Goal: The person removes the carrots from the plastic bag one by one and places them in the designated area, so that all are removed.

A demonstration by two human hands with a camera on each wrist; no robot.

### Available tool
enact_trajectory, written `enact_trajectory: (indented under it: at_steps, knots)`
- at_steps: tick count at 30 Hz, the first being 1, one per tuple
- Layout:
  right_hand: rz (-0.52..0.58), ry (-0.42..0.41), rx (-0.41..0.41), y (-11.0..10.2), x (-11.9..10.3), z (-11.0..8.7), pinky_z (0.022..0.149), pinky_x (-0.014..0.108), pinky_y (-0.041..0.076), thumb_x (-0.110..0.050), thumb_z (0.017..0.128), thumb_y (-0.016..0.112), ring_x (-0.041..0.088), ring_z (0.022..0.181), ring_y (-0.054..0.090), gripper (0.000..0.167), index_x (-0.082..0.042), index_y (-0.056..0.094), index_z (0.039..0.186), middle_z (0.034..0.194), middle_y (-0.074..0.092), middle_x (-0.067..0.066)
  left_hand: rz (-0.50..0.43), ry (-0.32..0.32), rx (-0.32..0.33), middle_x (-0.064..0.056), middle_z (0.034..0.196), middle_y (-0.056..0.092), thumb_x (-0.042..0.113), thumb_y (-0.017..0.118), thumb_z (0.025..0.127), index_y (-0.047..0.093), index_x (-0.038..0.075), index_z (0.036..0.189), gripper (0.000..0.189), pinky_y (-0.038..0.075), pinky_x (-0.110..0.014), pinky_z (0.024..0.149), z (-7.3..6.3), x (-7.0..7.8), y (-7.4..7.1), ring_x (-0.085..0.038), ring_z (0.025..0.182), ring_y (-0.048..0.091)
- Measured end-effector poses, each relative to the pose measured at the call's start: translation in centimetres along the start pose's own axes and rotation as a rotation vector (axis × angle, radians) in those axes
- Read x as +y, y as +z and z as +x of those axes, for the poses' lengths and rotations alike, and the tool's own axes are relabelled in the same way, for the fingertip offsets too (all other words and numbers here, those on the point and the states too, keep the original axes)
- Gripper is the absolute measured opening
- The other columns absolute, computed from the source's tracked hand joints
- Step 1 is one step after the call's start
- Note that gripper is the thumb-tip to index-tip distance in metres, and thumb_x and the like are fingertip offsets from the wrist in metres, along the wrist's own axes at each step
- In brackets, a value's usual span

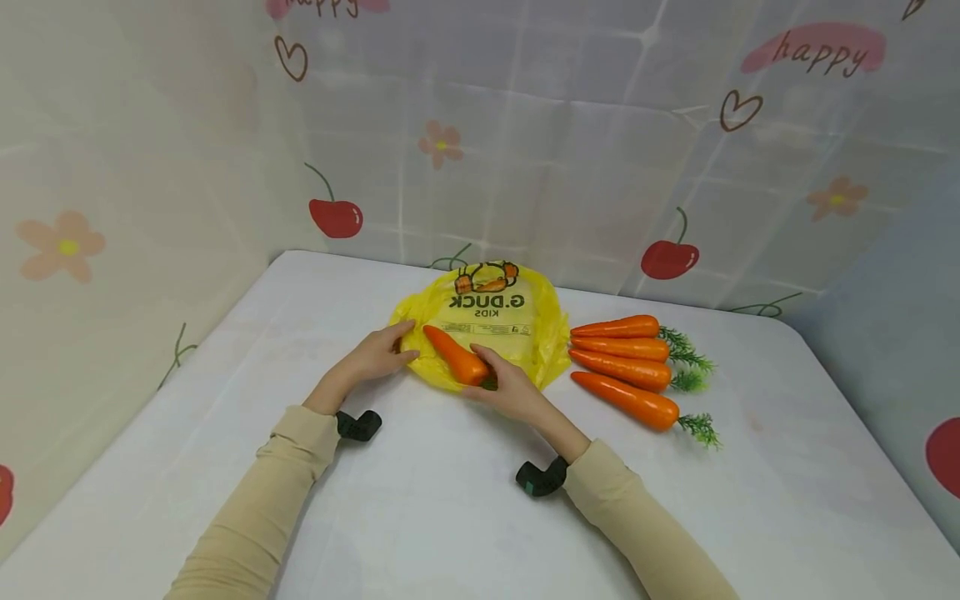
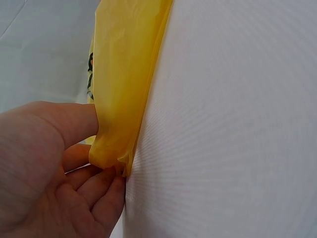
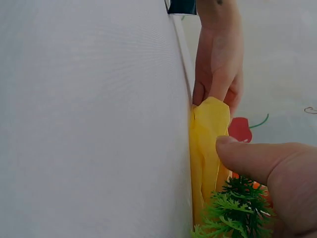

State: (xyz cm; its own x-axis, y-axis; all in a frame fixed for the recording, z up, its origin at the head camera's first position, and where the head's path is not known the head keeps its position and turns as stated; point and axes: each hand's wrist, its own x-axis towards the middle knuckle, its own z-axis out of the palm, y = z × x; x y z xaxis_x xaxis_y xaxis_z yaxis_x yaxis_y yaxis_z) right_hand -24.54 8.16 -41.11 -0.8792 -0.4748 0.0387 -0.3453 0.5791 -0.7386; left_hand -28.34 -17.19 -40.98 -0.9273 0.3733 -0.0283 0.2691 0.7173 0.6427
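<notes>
A yellow plastic bag [image 1: 551, 333] lies spread on the white table, its printed lettering reading backwards. My left hand [image 1: 375, 352] holds the bag's left edge; in the left wrist view the thumb is on one side of the yellow film [image 2: 124, 74] and the fingers are on the other. Over the bag's front part, an orange carrot [image 1: 453, 354] points up and left. My right hand [image 1: 513, 390] grips this carrot near its leafy end. Green leaves [image 3: 235, 208] stick out below the thumb in the right wrist view, where most of the carrot is hidden.
Several more carrots [image 1: 626, 350] with green tops lie side by side to the right of the bag. Behind the white table [image 1: 435, 508] hangs a patterned curtain [image 1: 525, 167]. Black wrist cameras [image 1: 543, 477] hang under both forearms.
</notes>
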Motion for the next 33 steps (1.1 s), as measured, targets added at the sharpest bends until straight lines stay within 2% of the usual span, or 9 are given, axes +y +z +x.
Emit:
enact_trajectory:
  at_steps: [5, 14, 21, 30, 33]
  knots:
    - [0.006, -0.026, 0.003, 0.0, 0.3, 0.1, 0.103, 0.041, 0.032, -0.017, 0.086, 0.07, 0.026, 0.126, 0.04, 0.066, -0.007, 0.037, 0.143, 0.14, 0.043, 0.013, 0.003, 0.001, 0.0, -0.025, 0.145, 0.029, 0.019, 0.056, 0.095, 0.027, -0.006, 0.144, 0.062, 0.024, -0.047, 0.106, 0.1, -0.1, 0.0, -0.037, 0.133, 0.027]
    - [0.065, 0.021, 0.019, -0.1, 0.2, -0.1, 0.102, 0.04, 0.035, -0.014, 0.087, 0.068, 0.024, 0.125, 0.042, 0.061, -0.009, 0.041, 0.142, 0.139, 0.045, 0.01, -0.001, -0.002, -0.002, -0.024, 0.146, 0.029, 0.019, 0.056, 0.095, 0.027, -0.006, 0.144, 0.062, 0.023, -0.047, 0.107, 0.1, -0.1, 0.0, -0.037, 0.133, 0.026]
    - [0.121, 0.013, 0.037, -0.1, 0.2, 0.0, 0.097, 0.039, 0.04, -0.01, 0.087, 0.068, 0.027, 0.12, 0.048, 0.059, -0.005, 0.043, 0.14, 0.138, 0.046, 0.012, 0.006, -0.001, -0.005, -0.025, 0.145, 0.028, 0.018, 0.056, 0.095, 0.028, -0.007, 0.143, 0.061, 0.023, -0.047, 0.107, 0.0, 0.2, -0.1, -0.037, 0.133, 0.025]
    - [0.27, 0.101, 0.02, -1.0, 0.1, 0.0, 0.087, 0.036, 0.049, -0.009, 0.088, 0.066, 0.03, 0.114, 0.053, 0.06, -0.009, 0.041, 0.142, 0.132, 0.05, 0.015, 0.011, 0.0, -0.007, -0.025, 0.145, 0.029, 0.017, 0.056, 0.095, 0.028, -0.007, 0.143, 0.061, 0.023, -0.047, 0.107, 0.0, 0.2, -0.2, -0.037, 0.133, 0.026]
    - [0.283, 0.115, 0.018, -1.1, 0.1, 0.1, 0.088, 0.035, 0.048, -0.008, 0.087, 0.067, 0.029, 0.115, 0.052, 0.062, -0.01, 0.04, 0.143, 0.132, 0.05, 0.014, 0.008, -0.004, -0.006, -0.025, 0.145, 0.029, 0.017, 0.056, 0.095, 0.028, -0.007, 0.143, 0.061, 0.023, -0.047, 0.107, 0.0, 0.2, -0.2, -0.037, 0.133, 0.026]
